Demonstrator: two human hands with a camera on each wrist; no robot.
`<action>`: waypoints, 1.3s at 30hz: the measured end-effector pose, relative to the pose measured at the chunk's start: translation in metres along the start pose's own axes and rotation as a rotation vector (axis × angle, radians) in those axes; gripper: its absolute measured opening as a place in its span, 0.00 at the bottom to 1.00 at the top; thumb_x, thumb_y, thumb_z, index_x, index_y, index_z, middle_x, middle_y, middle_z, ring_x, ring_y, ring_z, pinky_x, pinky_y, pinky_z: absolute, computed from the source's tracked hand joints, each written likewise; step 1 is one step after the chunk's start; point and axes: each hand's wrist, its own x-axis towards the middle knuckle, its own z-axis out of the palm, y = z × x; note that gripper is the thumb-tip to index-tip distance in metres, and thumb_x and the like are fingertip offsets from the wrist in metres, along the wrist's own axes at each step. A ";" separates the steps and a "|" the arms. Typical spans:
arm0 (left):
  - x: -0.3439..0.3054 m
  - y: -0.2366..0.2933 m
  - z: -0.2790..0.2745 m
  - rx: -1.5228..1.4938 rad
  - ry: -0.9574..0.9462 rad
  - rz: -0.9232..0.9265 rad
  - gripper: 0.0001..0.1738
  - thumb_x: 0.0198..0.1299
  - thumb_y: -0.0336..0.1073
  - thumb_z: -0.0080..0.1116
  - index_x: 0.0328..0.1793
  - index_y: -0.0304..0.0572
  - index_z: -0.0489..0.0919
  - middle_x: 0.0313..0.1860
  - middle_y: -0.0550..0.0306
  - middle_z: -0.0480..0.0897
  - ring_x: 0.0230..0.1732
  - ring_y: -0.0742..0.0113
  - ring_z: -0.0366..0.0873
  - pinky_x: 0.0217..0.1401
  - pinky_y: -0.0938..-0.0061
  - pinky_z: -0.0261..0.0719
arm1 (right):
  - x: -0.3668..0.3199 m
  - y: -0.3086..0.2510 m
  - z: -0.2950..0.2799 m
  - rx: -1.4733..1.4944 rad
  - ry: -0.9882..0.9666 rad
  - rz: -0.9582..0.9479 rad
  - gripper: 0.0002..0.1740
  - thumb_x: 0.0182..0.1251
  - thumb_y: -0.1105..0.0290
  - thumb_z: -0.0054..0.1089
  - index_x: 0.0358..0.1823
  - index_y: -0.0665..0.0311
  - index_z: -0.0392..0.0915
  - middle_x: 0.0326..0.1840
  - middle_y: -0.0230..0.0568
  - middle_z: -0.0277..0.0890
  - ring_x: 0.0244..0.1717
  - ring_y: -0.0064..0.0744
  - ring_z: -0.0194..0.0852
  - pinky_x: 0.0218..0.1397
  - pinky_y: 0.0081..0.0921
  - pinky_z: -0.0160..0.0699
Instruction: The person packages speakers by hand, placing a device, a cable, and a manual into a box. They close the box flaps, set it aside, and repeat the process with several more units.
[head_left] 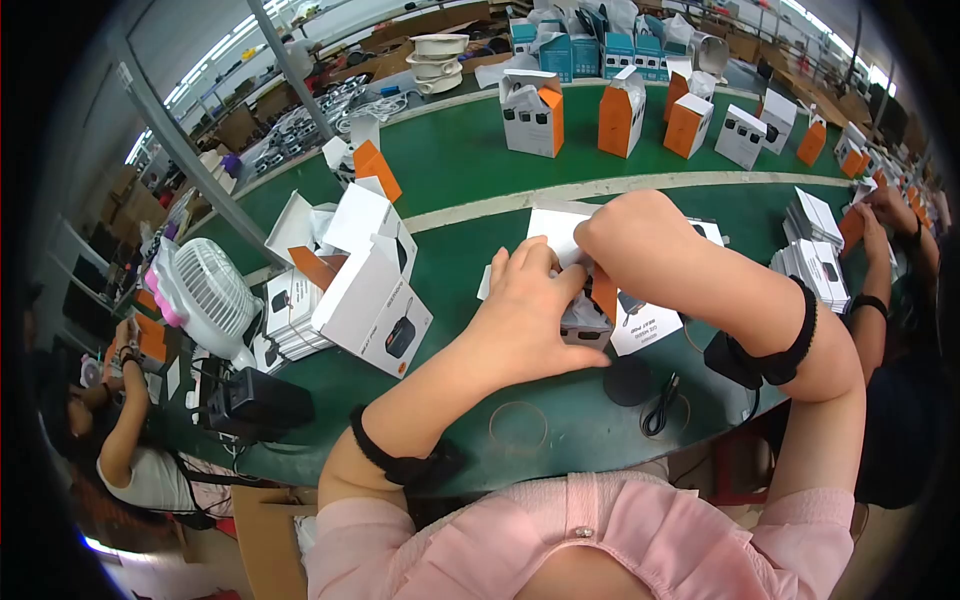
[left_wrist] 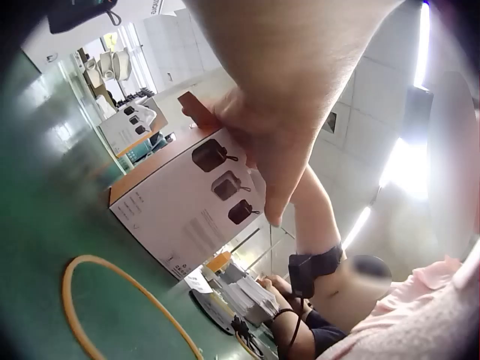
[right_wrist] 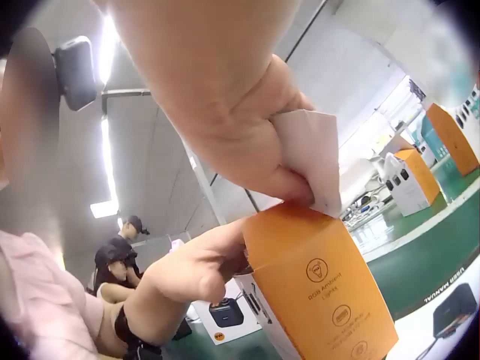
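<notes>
A small white and orange carton with speaker pictures stands on the green bench in front of me. My left hand grips its upper part, fingers across the top and thumb stretched out over the printed white side. Over the carton's top my right hand is bent down. In the right wrist view its fingers and thumb pinch a white flap above the orange side. The carton's inside is hidden behind my hands. A printed white manual lies beside the carton.
Near me lie a black disc, a coiled black cable and a rubber band. A larger open white box and a fan stand left. More cartons line the back strip. Another person's hands work at right.
</notes>
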 end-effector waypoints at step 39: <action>-0.033 0.003 0.010 0.056 0.118 0.046 0.31 0.32 0.38 0.75 0.48 0.44 0.78 0.46 0.48 0.71 0.40 0.51 0.67 0.45 0.58 0.65 | 0.011 -0.008 -0.014 0.069 -0.254 -0.169 0.06 0.44 0.73 0.63 0.27 0.62 0.80 0.25 0.44 0.79 0.31 0.45 0.80 0.34 0.36 0.78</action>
